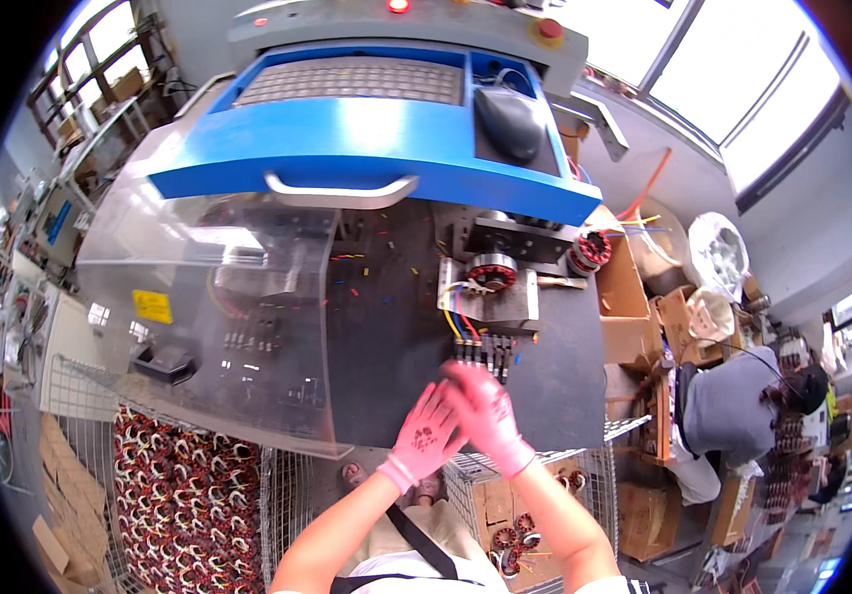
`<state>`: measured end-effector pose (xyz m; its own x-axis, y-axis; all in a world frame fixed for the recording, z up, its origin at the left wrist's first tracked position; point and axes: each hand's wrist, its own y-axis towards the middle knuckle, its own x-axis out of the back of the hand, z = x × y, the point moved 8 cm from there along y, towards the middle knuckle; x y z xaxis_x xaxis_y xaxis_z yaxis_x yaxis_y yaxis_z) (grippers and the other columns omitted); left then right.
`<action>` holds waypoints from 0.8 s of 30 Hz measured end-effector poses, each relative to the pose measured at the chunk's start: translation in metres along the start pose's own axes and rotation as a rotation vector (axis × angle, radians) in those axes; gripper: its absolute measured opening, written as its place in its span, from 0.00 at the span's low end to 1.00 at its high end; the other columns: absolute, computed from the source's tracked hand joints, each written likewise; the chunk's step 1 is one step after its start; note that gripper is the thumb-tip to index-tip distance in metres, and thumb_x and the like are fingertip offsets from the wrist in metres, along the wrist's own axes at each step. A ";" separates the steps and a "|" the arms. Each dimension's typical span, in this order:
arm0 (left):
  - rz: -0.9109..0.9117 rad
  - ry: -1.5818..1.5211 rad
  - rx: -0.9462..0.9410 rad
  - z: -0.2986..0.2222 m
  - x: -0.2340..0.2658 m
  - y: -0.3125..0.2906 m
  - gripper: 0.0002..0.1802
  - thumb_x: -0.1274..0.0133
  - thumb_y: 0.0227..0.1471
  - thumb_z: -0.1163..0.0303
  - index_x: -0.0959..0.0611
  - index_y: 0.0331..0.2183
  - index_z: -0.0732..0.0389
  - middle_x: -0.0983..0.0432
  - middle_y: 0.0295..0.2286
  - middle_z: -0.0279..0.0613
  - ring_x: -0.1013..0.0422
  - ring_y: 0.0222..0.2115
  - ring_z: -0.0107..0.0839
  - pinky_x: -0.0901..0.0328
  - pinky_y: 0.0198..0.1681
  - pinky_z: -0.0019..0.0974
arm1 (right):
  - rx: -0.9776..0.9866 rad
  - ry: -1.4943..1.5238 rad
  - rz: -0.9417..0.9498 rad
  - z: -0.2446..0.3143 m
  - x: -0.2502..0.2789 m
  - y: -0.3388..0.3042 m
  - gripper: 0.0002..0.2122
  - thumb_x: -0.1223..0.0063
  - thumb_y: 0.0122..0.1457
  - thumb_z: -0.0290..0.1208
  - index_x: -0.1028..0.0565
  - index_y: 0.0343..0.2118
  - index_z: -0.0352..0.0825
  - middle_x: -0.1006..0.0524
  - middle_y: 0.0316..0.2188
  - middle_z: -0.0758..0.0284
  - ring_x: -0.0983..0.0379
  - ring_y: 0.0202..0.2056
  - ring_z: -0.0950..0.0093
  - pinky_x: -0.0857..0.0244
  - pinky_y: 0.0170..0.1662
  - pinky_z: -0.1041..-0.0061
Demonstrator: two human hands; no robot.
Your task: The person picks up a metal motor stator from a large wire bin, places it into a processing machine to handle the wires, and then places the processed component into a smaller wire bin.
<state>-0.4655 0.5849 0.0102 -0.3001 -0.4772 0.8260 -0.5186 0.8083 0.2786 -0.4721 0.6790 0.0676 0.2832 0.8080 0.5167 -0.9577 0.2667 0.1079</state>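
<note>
Both my hands wear pink gloves and meet at the front of the dark machine table (386, 337). My left hand (426, 436) has its fingers stretched out, the tips against or just under my right hand. My right hand (485, 411) bends over toward it, its fingertips blurred, so I cannot make out whether anything is between them. Just beyond is a row of dark clamps (485, 354). Yellow, blue and red wires (460, 317) run down to the clamps from a wound motor stator (492, 272) on a metal fixture (510, 305).
A clear guard (218, 327) covers the table's left side. Overhead juts a blue tray (347, 139) with keyboard and mouse (510, 121). Another stator (592, 249) sits right of the fixture. Below are a crate of stators (188, 495) and a cardboard-lined basket (490, 505). A person (733, 401) works at right.
</note>
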 end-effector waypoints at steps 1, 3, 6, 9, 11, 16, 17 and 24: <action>-0.052 0.032 -0.008 0.001 -0.002 0.014 0.30 0.50 0.52 0.55 0.28 0.52 0.65 0.37 0.55 0.50 0.45 0.59 0.46 0.56 0.66 0.48 | 0.124 -0.179 -0.158 -0.003 0.020 0.012 0.19 0.47 0.53 0.25 0.29 0.49 0.28 0.26 0.44 0.53 0.30 0.47 0.57 0.36 0.51 0.64; -0.033 0.064 -0.006 -0.004 -0.020 0.038 0.30 0.52 0.53 0.53 0.28 0.51 0.65 0.37 0.55 0.50 0.45 0.59 0.46 0.57 0.66 0.47 | 0.219 -0.401 -0.285 -0.022 0.039 0.029 0.26 0.46 0.53 0.26 0.37 0.55 0.27 0.28 0.47 0.51 0.31 0.49 0.55 0.38 0.53 0.63; 0.027 0.072 0.056 0.003 -0.036 0.044 0.31 0.54 0.55 0.52 0.30 0.53 0.64 0.39 0.57 0.48 0.46 0.60 0.45 0.58 0.66 0.46 | -0.036 -0.156 0.041 -0.058 0.007 0.064 0.28 0.47 0.57 0.29 0.42 0.58 0.25 0.32 0.53 0.50 0.34 0.54 0.58 0.42 0.57 0.66; 0.023 0.055 0.045 0.005 -0.041 0.042 0.32 0.54 0.55 0.53 0.31 0.55 0.64 0.41 0.58 0.50 0.46 0.60 0.46 0.57 0.66 0.48 | -0.138 0.506 0.151 -0.063 -0.002 0.063 0.26 0.55 0.65 0.37 0.43 0.61 0.26 0.30 0.54 0.56 0.33 0.55 0.68 0.41 0.57 0.71; 0.022 0.041 0.042 0.008 -0.041 0.041 0.32 0.54 0.55 0.55 0.34 0.57 0.63 0.43 0.59 0.50 0.47 0.60 0.47 0.57 0.65 0.49 | -0.149 0.807 0.139 -0.056 0.031 0.074 0.18 0.57 0.66 0.33 0.34 0.55 0.29 0.22 0.41 0.63 0.28 0.46 0.80 0.34 0.47 0.76; 0.018 0.055 0.056 0.006 -0.040 0.046 0.32 0.54 0.56 0.57 0.35 0.58 0.61 0.42 0.59 0.47 0.46 0.60 0.44 0.57 0.66 0.46 | 0.364 -0.544 -0.188 -0.040 0.083 0.145 0.21 0.44 0.53 0.30 0.30 0.52 0.39 0.27 0.47 0.59 0.31 0.49 0.60 0.36 0.50 0.63; 0.005 0.048 0.033 -0.001 -0.041 0.053 0.31 0.54 0.56 0.58 0.34 0.58 0.61 0.42 0.59 0.47 0.44 0.60 0.44 0.56 0.65 0.46 | 0.413 -0.685 -0.156 -0.042 0.087 0.148 0.22 0.42 0.50 0.31 0.29 0.51 0.39 0.28 0.47 0.59 0.33 0.49 0.58 0.36 0.50 0.62; -0.263 -1.742 0.609 0.020 -0.028 -0.015 0.27 0.59 0.61 0.53 0.32 0.56 0.58 0.32 0.53 0.45 0.36 0.54 0.44 0.43 0.59 0.53 | 0.025 -0.143 -0.020 -0.012 0.066 0.045 0.21 0.41 0.51 0.37 0.27 0.47 0.33 0.26 0.35 0.56 0.27 0.39 0.59 0.33 0.42 0.64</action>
<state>-0.4653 0.5793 -0.0266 -0.3487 -0.6432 -0.6817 -0.7430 0.6331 -0.2173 -0.4958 0.7507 0.0962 0.2940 0.7189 0.6299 -0.9534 0.2676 0.1395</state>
